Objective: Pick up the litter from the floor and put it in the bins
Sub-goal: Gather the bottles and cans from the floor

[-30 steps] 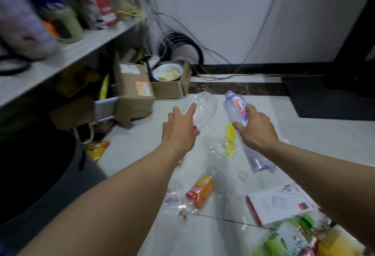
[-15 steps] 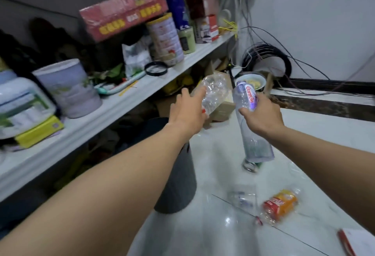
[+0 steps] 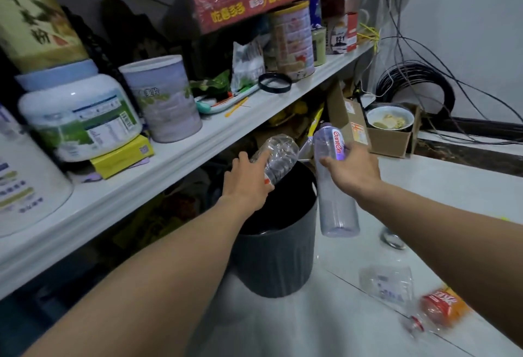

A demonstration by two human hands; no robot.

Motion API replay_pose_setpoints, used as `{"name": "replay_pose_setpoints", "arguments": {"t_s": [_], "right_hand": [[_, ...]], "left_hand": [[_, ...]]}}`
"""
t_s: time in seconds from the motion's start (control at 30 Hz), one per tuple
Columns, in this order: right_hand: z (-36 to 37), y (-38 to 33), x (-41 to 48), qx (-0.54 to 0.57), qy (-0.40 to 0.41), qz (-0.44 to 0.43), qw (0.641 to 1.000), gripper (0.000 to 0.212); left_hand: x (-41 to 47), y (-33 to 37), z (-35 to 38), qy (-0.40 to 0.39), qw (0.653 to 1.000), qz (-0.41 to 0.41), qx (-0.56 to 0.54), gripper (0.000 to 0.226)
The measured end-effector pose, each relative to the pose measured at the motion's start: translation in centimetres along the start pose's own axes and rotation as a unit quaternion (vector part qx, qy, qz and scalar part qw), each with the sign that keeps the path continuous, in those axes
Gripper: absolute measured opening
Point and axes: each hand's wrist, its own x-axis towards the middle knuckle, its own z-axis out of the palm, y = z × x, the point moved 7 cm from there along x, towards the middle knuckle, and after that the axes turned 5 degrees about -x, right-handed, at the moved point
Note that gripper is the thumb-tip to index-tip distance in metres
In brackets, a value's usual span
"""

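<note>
Head view: my left hand (image 3: 246, 179) grasps the crumpled clear bottle (image 3: 278, 155), held over the open mouth of the grey bin (image 3: 278, 260). My right hand (image 3: 353, 171) grasps the labelled bottle (image 3: 335, 201), base down, just beside the bin's rim. An orange-labelled bottle (image 3: 437, 307) lies on the floor.

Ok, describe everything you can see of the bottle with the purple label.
The labelled bottle is clear, smooth plastic and looks empty. A purple-and-white label with red lettering wraps its upper part. It hangs nearly upright, neck up and base down, in the air beside the grey bin, not touching it. Only the right hand touches it, fingers curled round the label band.
</note>
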Motion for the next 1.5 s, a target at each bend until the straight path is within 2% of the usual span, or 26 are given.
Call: {"name": "replay_pose_setpoints", "arguments": {"t_s": [0.27,0.63,1.03,1.2,1.3,1.5], "right_hand": [[2.6,-1.8,0.7,0.032,0.024,0.051,0.998,0.051],[6.7,-4.8,0.5,0.004,-0.001,0.07,0.998,0.052],[9.8,-4.3,0.0,-0.022,-0.012,0.079,0.997,0.054],[8.7,-4.2,-0.2,-0.063,-0.003,0.048,0.997,0.046],[7.4,-4.3,-0.5,-0.119,-0.011,-0.003,0.993,0.041],[4.7,-3.2,-0.9,-0.261,-0.047,-0.115,0.957,0.043]], "left_hand": [[1.4,-3.2,2.5,-0.009,0.998,-0.023,-0.053,0.079],[1.7,-6.7,1.4,0.009,0.999,0.054,-0.005,0.064],[0.4,-6.7,1.3,0.011,0.997,0.068,0.031,0.061],[0.2,-6.1,1.3,0.002,0.996,0.072,0.044,0.061],[0.1,-5.2,1.4,-0.005,0.996,0.076,0.049,0.061],[0.3,-1.7,1.7,-0.011,0.993,0.102,0.051,0.061]]}}
